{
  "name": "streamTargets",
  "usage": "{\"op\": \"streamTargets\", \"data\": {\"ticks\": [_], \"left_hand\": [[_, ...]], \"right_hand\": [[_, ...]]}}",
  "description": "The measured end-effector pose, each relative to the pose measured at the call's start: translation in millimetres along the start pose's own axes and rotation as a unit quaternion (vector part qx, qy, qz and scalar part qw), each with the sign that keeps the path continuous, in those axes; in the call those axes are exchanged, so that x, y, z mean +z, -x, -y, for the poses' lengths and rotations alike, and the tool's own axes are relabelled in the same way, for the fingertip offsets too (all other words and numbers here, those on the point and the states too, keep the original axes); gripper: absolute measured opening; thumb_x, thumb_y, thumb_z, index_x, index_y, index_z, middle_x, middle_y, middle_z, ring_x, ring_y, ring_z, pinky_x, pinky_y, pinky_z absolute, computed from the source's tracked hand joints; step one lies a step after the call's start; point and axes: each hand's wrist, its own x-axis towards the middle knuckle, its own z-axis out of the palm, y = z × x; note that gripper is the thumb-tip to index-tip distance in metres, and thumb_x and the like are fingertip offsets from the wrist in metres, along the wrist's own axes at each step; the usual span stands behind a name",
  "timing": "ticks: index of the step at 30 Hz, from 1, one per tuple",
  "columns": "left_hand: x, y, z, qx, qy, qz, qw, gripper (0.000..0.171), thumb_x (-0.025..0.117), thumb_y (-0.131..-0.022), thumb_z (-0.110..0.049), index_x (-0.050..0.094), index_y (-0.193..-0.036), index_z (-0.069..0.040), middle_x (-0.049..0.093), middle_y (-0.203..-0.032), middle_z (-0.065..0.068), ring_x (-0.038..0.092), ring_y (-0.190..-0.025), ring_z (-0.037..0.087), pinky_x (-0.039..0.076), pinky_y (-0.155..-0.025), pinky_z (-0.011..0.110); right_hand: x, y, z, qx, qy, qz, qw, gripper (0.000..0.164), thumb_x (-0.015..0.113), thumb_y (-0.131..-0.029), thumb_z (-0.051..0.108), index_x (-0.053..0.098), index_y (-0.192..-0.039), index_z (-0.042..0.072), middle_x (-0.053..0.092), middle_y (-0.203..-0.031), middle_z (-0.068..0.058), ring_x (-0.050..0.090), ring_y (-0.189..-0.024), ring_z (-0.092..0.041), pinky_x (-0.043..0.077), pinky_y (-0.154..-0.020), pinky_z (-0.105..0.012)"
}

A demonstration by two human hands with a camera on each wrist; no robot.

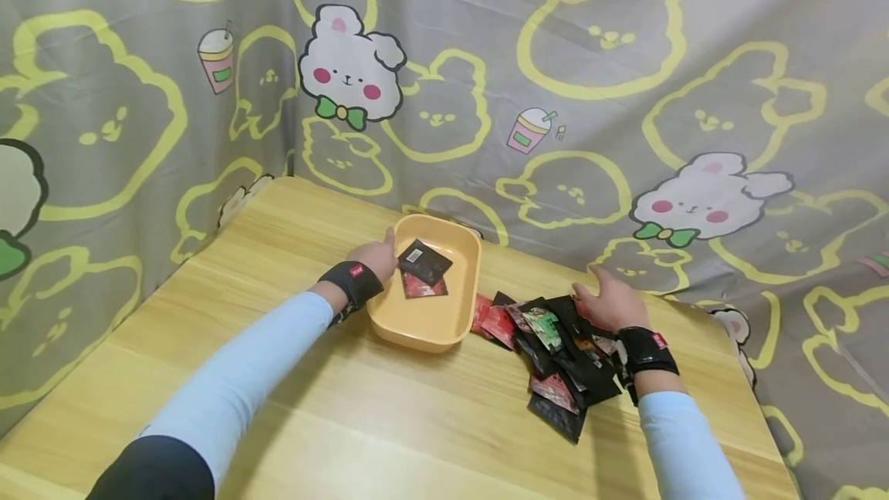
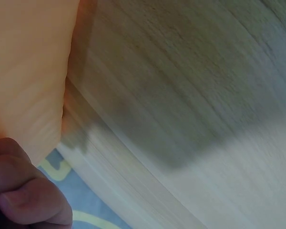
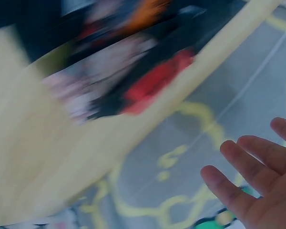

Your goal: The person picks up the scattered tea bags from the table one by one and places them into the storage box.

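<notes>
A yellow-orange plastic basin [image 1: 434, 326] stands on the table, with a black packet [image 1: 432, 262] lying partly over a red packet [image 1: 425, 288] inside. My left hand [image 1: 375, 257] grips the basin's left rim; the left wrist view shows its curled fingers [image 2: 35, 200] against the outer wall. To the right of the basin lies a loose pile of flat sachets [image 1: 549, 330], black, red and green. Over the far right side of that pile is my right hand [image 1: 614, 301]. Its fingers [image 3: 243, 164] are spread and hold nothing in the right wrist view, where the sachets look blurred.
The wood-grain table [image 1: 333, 423] reaches back to a grey curtain [image 1: 472, 29] with cartoon prints, which hangs behind it and along its left side. A few red sachets [image 1: 496, 322] of the pile lie close to the basin's right wall.
</notes>
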Motion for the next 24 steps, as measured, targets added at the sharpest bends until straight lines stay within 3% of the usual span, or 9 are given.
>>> {"op": "streamTargets", "data": {"ticks": [5,9,11,14,18,21,24], "left_hand": [[-4.1,2.5,-3.8,-0.010,0.002,0.000,1.0000,0.063,0.042,-0.097,-0.019,0.014,-0.147,0.005,0.065,-0.081,0.015,0.061,-0.066,0.025,0.048,-0.058,0.035],[-3.7,2.2,-5.4,-0.011,0.002,0.001,0.9999,0.062,0.042,-0.097,-0.018,0.015,-0.147,0.005,0.065,-0.079,0.015,0.061,-0.065,0.025,0.047,-0.058,0.034],[-3.6,2.1,-4.9,-0.012,0.004,0.000,0.9999,0.062,0.043,-0.097,-0.018,0.015,-0.147,0.006,0.065,-0.080,0.016,0.061,-0.066,0.026,0.047,-0.058,0.035],[-3.7,2.1,-4.9,-0.013,0.005,-0.002,0.9999,0.063,0.044,-0.097,-0.019,0.015,-0.147,0.006,0.066,-0.082,0.017,0.062,-0.066,0.026,0.047,-0.058,0.034],[-3.6,2.4,-5.6,-0.015,0.002,-0.005,0.9999,0.063,0.045,-0.097,-0.020,0.017,-0.147,0.005,0.066,-0.079,0.016,0.061,-0.065,0.026,0.046,-0.056,0.034],[-3.1,2.3,-6.4,-0.016,0.001,-0.006,0.9999,0.063,0.045,-0.097,-0.020,0.017,-0.147,0.005,0.065,-0.078,0.015,0.061,-0.063,0.025,0.046,-0.055,0.033],[-3.0,2.4,-7.8,-0.017,0.004,-0.008,0.9998,0.063,0.046,-0.097,-0.020,0.017,-0.147,0.005,0.065,-0.078,0.015,0.061,-0.064,0.025,0.046,-0.056,0.034]], "right_hand": [[4.5,9.1,-27.9,0.026,-0.006,0.021,0.999,0.072,0.038,-0.096,0.049,0.027,-0.144,-0.003,0.041,-0.135,-0.034,0.046,-0.115,-0.052,0.039,-0.088,-0.061],[11.0,14.0,-41.4,0.042,-0.004,0.035,0.998,0.073,0.038,-0.096,0.048,0.028,-0.142,-0.008,0.052,-0.123,-0.034,0.053,-0.105,-0.050,0.043,-0.081,-0.057],[13.8,14.2,-44.2,0.047,-0.007,0.045,0.998,0.072,0.040,-0.096,0.046,0.028,-0.142,-0.008,0.059,-0.107,-0.032,0.058,-0.092,-0.045,0.044,-0.074,-0.052],[20.1,13.6,-45.8,0.049,-0.006,0.059,0.997,0.070,0.041,-0.095,0.046,0.033,-0.139,-0.008,0.061,-0.097,-0.028,0.058,-0.082,-0.037,0.043,-0.068,-0.046],[30.2,11.2,-45.8,0.049,-0.002,0.084,0.995,0.075,0.041,-0.092,0.057,0.042,-0.132,-0.007,0.060,-0.103,-0.027,0.057,-0.080,-0.033,0.043,-0.068,-0.043],[35.3,8.9,-44.8,0.051,-0.002,0.100,0.994,0.080,0.043,-0.088,0.064,0.048,-0.124,-0.007,0.061,-0.091,-0.020,0.055,-0.075,-0.028,0.042,-0.066,-0.038],[36.4,7.0,-44.2,0.053,-0.013,0.109,0.993,0.069,0.048,-0.088,0.060,0.053,-0.110,-0.005,0.056,-0.079,-0.013,0.051,-0.068,-0.025,0.037,-0.061,-0.034]]}}
